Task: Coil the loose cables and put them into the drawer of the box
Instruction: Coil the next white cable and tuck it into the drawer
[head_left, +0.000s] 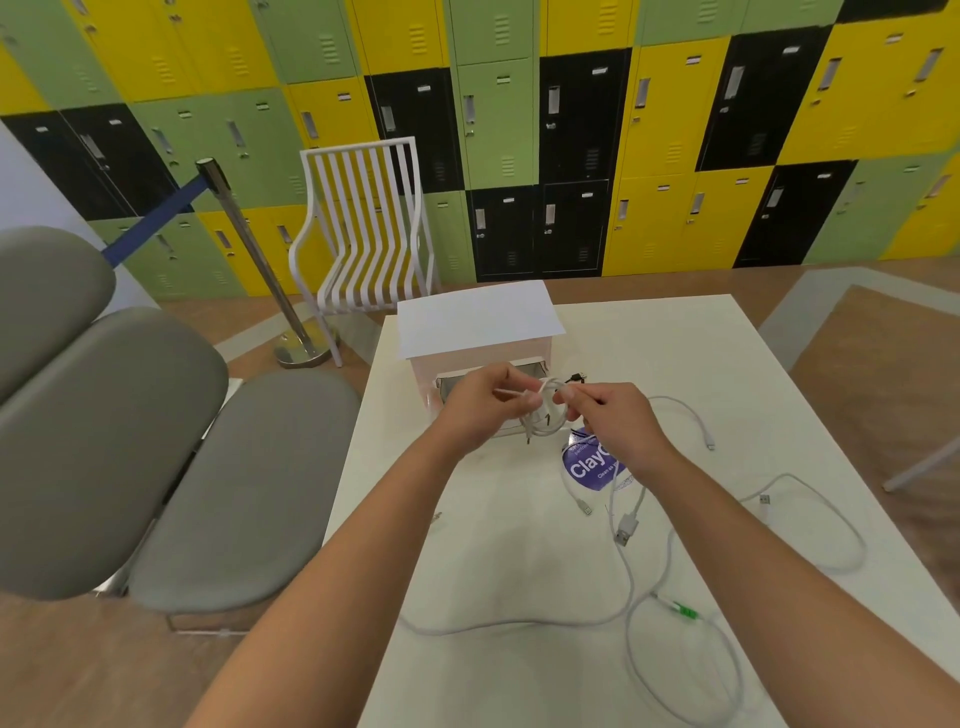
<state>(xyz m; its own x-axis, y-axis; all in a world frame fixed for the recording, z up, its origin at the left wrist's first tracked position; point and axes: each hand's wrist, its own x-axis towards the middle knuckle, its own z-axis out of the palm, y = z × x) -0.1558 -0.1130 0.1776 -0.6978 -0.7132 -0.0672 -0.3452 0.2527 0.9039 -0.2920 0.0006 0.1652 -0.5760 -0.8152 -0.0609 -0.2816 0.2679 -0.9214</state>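
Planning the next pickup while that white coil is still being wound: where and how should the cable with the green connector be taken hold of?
Grip the cable with the green connector at the stiff green plug itself, coming straight down from above. It lies flat on the table near the front right, clear of both hands, and gives a firmer pinch than the limp cord. Another cable crosses close by, so lifting by the end should ease untangling.

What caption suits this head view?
Both hands, left hand and right hand, wind a white cable coil before the box's open drawer.
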